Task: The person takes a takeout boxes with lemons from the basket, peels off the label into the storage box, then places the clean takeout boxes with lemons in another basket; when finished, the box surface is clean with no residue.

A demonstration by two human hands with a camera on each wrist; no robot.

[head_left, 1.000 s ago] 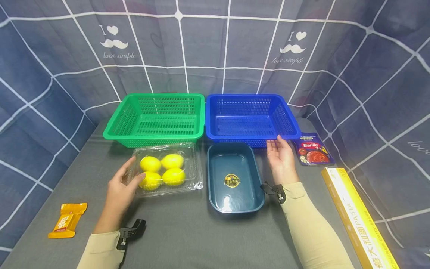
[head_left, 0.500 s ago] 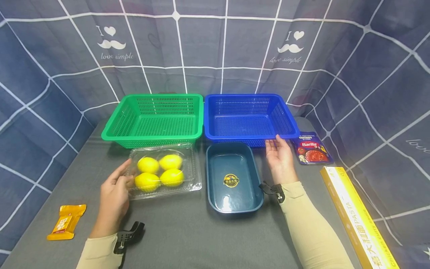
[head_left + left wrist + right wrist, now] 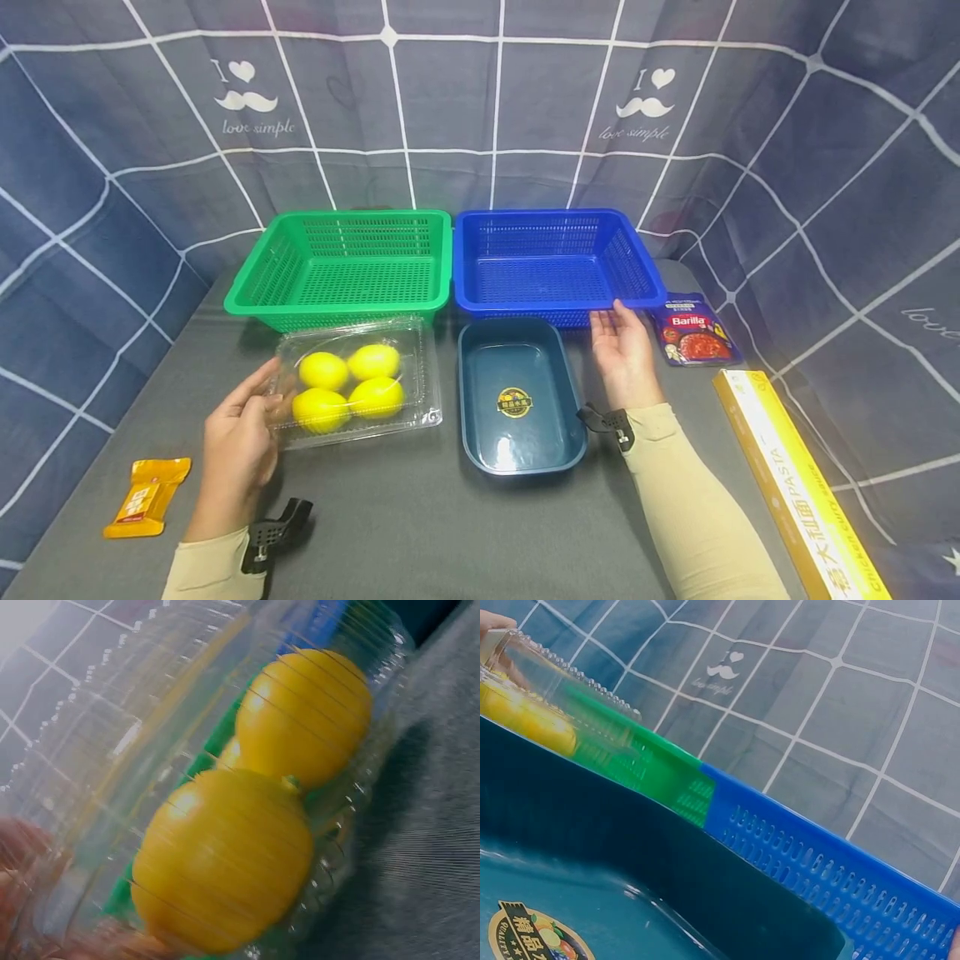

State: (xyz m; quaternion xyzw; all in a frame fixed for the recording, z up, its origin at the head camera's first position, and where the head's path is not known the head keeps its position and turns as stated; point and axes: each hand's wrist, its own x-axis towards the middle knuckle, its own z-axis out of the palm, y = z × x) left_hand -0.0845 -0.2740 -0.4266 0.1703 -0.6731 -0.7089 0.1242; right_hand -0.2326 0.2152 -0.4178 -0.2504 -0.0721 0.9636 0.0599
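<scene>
A clear plastic box [image 3: 423, 367] with several yellow lemons [image 3: 377, 397] inside is on the grey table, in front of the green basket. My left hand [image 3: 238, 437] grips its left side, thumb near the front, fingers partly behind the clear wall. Whether the box is raised off the cloth I cannot tell. In the left wrist view, the lemons [image 3: 225, 859] show large through the ribbed plastic. Palm up, my right hand [image 3: 624, 360] has loosely straight fingers at the front rim of the blue basket [image 3: 558, 310], holding nothing; contact with the rim is unclear.
The green basket [image 3: 337, 310] stands beside the blue one at the back. A dark teal basin [image 3: 517, 454] sits front centre. A Barilla pouch [image 3: 693, 329] and long pasta box [image 3: 798, 492] lie right; an orange packet [image 3: 147, 497] lies far left.
The left hand has moved left and slightly toward me, closing on the box's left side. The lemon box has shifted left with it, away from the basin. The right hand stays put.
</scene>
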